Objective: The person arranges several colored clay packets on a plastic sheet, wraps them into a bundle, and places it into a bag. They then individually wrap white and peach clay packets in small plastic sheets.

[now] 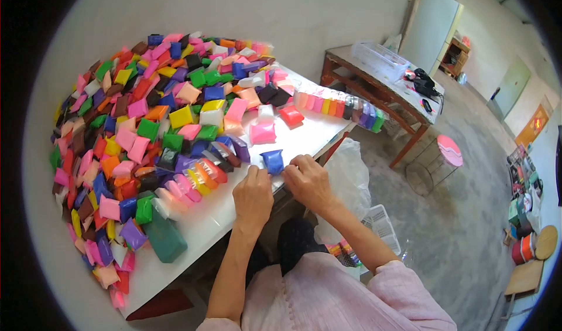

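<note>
A small, shiny blue packet (273,161) is at the front edge of the white table, between my two hands. My left hand (253,195) is closed, its fingertips pinching the packet's lower left side. At the packet's right edge, my right hand (309,181) has curled fingers pressed together on it. Just beyond lie a pink packet (262,133) and a red packet (291,116). To the left of my left hand, a row of packets in pink, yellow and orange (199,178) lies overlapping.
A large heap of coloured packets (146,132) covers the table's left side. Another row of packets (336,106) runs along the far right edge. A green block-like object (164,237) sits near the front. Beyond are a wooden table (374,76), a pink-topped stool (449,150) and a white basket (381,228).
</note>
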Action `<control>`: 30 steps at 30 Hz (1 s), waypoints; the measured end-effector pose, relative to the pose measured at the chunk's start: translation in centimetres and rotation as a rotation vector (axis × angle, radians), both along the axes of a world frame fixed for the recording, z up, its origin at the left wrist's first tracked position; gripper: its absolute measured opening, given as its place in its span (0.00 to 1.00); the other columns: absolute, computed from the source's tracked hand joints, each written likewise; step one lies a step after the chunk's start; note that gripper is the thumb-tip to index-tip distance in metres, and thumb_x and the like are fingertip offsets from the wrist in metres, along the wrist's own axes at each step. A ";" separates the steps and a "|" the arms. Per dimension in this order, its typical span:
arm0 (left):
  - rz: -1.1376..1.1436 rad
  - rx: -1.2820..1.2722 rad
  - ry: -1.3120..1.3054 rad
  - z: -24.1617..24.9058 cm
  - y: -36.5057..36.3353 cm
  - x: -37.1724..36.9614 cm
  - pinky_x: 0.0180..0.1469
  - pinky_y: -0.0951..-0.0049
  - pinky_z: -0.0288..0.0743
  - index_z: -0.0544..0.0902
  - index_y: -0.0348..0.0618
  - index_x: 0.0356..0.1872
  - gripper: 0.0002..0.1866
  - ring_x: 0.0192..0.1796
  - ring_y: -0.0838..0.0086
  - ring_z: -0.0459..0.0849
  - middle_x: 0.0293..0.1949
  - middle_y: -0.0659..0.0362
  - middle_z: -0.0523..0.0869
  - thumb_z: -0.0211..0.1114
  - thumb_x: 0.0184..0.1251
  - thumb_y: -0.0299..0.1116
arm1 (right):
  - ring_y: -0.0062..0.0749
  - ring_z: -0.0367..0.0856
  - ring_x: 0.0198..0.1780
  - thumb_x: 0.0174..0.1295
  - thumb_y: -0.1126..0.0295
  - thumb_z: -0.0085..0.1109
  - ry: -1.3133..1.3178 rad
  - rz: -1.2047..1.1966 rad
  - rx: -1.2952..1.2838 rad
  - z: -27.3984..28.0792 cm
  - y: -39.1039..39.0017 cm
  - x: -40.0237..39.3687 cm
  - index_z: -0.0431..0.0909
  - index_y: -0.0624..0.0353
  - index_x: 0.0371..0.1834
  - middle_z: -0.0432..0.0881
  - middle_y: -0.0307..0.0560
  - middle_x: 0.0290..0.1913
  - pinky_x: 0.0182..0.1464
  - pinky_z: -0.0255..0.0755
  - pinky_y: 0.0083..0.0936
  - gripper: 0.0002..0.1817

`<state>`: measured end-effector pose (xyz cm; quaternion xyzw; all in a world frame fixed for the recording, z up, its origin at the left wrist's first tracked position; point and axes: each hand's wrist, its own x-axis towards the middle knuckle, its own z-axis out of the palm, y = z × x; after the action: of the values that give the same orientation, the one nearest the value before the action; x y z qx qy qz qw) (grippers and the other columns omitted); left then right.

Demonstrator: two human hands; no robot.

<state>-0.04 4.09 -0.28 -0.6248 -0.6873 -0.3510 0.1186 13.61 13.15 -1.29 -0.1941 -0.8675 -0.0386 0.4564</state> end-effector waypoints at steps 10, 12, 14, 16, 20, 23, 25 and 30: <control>-0.058 0.044 0.118 0.2 -0.7 0.1 0.36 0.57 0.75 0.74 0.38 0.30 0.06 0.34 0.55 0.80 0.31 0.50 0.75 0.63 0.62 0.25 | 0.37 0.73 0.33 0.45 0.73 0.62 -0.002 0.020 0.111 0.4 -0.2 0.2 0.70 0.58 0.26 0.70 0.45 0.30 0.32 0.69 0.30 0.09; -0.062 0.046 0.145 0.1 -0.7 0.2 0.37 0.58 0.74 0.74 0.38 0.30 0.06 0.34 0.55 0.80 0.30 0.50 0.74 0.63 0.61 0.25 | 0.37 0.73 0.32 0.45 0.73 0.62 -0.010 0.022 0.108 0.3 -0.1 0.4 0.70 0.58 0.25 0.70 0.45 0.30 0.32 0.69 0.31 0.09; -0.067 0.049 0.162 0.0 -0.7 0.2 0.37 0.59 0.74 0.73 0.38 0.30 0.07 0.33 0.56 0.79 0.30 0.51 0.74 0.64 0.59 0.25 | 0.37 0.73 0.32 0.44 0.73 0.62 -0.010 0.035 0.116 0.3 -0.2 0.5 0.69 0.58 0.25 0.69 0.45 0.29 0.32 0.69 0.31 0.09; -0.074 0.055 0.173 0.0 -0.7 0.1 0.36 0.59 0.74 0.73 0.39 0.29 0.07 0.33 0.56 0.79 0.30 0.51 0.73 0.64 0.57 0.25 | 0.37 0.73 0.32 0.43 0.73 0.62 -0.010 0.043 0.118 0.1 -0.1 0.5 0.69 0.57 0.25 0.69 0.45 0.29 0.31 0.69 0.31 0.10; -0.074 0.048 0.178 -0.1 -0.5 0.1 0.37 0.59 0.74 0.73 0.39 0.30 0.08 0.34 0.56 0.79 0.30 0.52 0.73 0.66 0.55 0.26 | 0.38 0.74 0.33 0.43 0.73 0.62 -0.018 0.041 0.100 -1.1 0.1 0.8 0.70 0.58 0.26 0.70 0.46 0.30 0.31 0.70 0.31 0.10; -0.107 0.067 0.193 -0.1 -0.9 0.0 0.37 0.59 0.73 0.72 0.40 0.30 0.09 0.34 0.57 0.79 0.30 0.52 0.73 0.66 0.55 0.26 | 0.40 0.77 0.34 0.50 0.73 0.63 0.071 0.054 0.042 -1.4 -0.7 0.6 0.72 0.59 0.29 0.73 0.48 0.32 0.32 0.72 0.29 0.08; -0.118 0.123 0.222 -0.1 -1.1 0.0 0.36 0.59 0.73 0.73 0.39 0.31 0.08 0.33 0.57 0.78 0.30 0.53 0.72 0.65 0.55 0.25 | 0.38 0.78 0.32 0.56 0.72 0.63 0.151 0.105 -0.138 -1.4 -1.5 1.1 0.74 0.61 0.32 0.76 0.48 0.33 0.32 0.72 0.26 0.07; -0.136 0.319 0.249 -0.3 -1.8 0.6 0.34 0.62 0.72 0.76 0.35 0.37 0.08 0.32 0.59 0.77 0.29 0.53 0.73 0.63 0.56 0.23 | 0.18 0.74 0.30 0.67 0.69 0.60 0.445 0.370 -1.302 1.1 -2.6 2.2 0.78 0.62 0.41 0.79 0.40 0.35 0.30 0.67 0.16 0.07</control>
<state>0.55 2.26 -0.54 -0.6816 -0.5594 -0.3826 0.2759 15.82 10.51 -0.20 -0.2803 -0.6194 0.6059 0.4131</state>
